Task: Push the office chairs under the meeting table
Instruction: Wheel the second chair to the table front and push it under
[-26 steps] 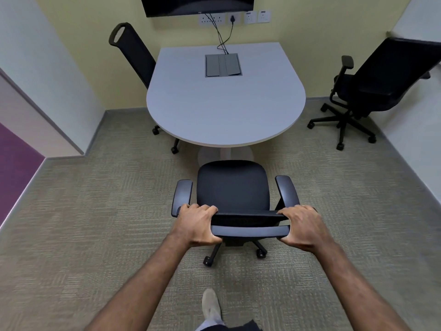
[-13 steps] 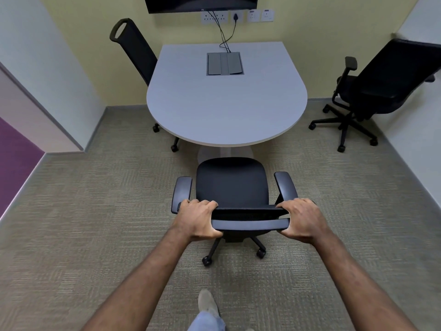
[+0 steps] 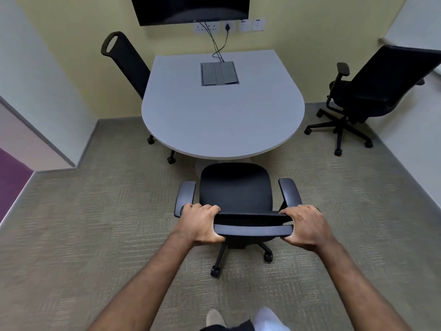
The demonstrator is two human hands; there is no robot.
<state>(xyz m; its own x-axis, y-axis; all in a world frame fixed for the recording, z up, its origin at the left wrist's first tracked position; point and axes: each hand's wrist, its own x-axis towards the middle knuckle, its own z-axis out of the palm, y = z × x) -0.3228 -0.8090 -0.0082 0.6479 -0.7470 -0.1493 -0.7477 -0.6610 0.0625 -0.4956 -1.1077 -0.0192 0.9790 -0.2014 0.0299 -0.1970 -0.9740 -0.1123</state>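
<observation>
Right now you are looking down at three office chairs and one counter (image 3: 222,120), a grey top with a rounded near edge. You are standing directly behind the nearest chair (image 3: 235,187), and both of your hands are gripping the top edge of its backrest. Your left hand (image 3: 199,223) is wrapping closed around the left end of that edge, fingers curling over the front and the thumb tucking underneath. Your right hand (image 3: 304,226) is doing the same at the right end, clamped shut on the rim. The seat is lying just beyond your hands, between them and the counter, its front edge sitting close to the counter's rounded rim but not yet under it. The second chair (image 3: 130,60) is standing at the counter's far left side, its seat hidden beneath the top and only its tall back and castors showing. The third chair (image 3: 372,91) is standing well apart on the right, near the wall, turned away from the counter. One screen (image 3: 191,9) is hanging on the far wall.
</observation>
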